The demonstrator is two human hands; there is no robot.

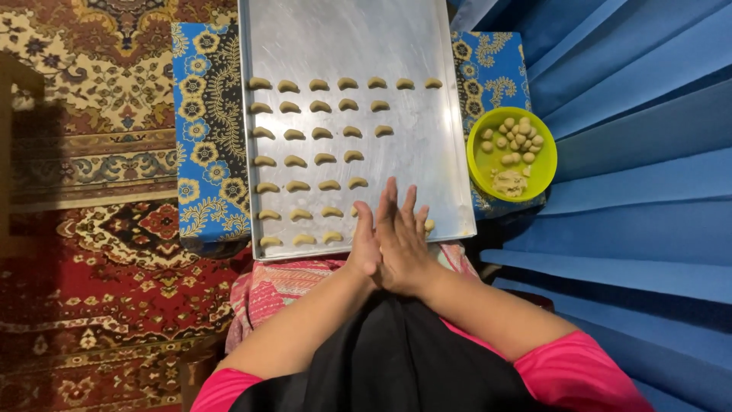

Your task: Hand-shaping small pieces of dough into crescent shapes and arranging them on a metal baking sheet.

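1. The left hand (366, 240) and right hand (404, 244) are pressing flat together, fingers straight and unclenched, probably rolling dough between the palms; no dough is showing, so I cannot tell.
2. They are hovering over the baking tray (450, 152) at its 6 o'clock edge.
3. Crescent cookies (324, 159) are lying in neat rows at 12 o'clock, spaced apart, likely for baking.
4. A green bowl (545, 164) of dough balls (515, 137) is sitting at 2 o'clock, within reach.
5. A blue patterned cloth (206, 152) is lying under the tray.
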